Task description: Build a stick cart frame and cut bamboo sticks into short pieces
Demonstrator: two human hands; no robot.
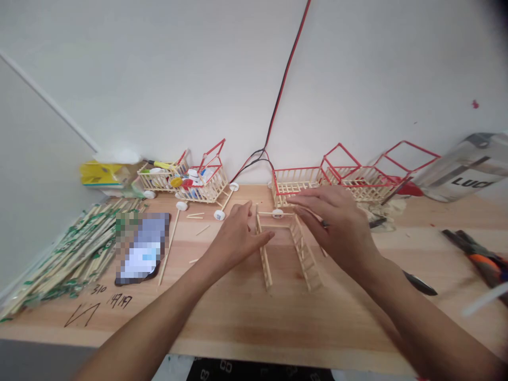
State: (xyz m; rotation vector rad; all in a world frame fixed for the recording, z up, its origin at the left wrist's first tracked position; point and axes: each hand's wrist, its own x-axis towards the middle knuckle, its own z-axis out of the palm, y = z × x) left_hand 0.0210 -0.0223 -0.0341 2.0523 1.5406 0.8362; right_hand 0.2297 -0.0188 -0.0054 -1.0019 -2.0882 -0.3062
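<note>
A small frame of pale wooden sticks (277, 227) stands on the table between my hands, two ladder-like sides joined by a crosspiece at the far end. My left hand (237, 235) is beside its left side, thumb stretched over the near part of that side and the fingers apart. Above the far right corner, my right hand (337, 219) has its fingers extended to the left, thumb apart from them. Nothing is visibly held in either hand; whether the right fingertips touch the frame I cannot tell. Its right ladder side (305, 254) leans outward.
Stick-built carts with red handles line the wall: a filled one (204, 185) at left, a basket (297, 182) at right. Bundled sticks (79, 254) and a phone (145, 248) lie left. Pliers (472, 254), a dark-handled tool (421, 283) and a clear container (468, 166) are right.
</note>
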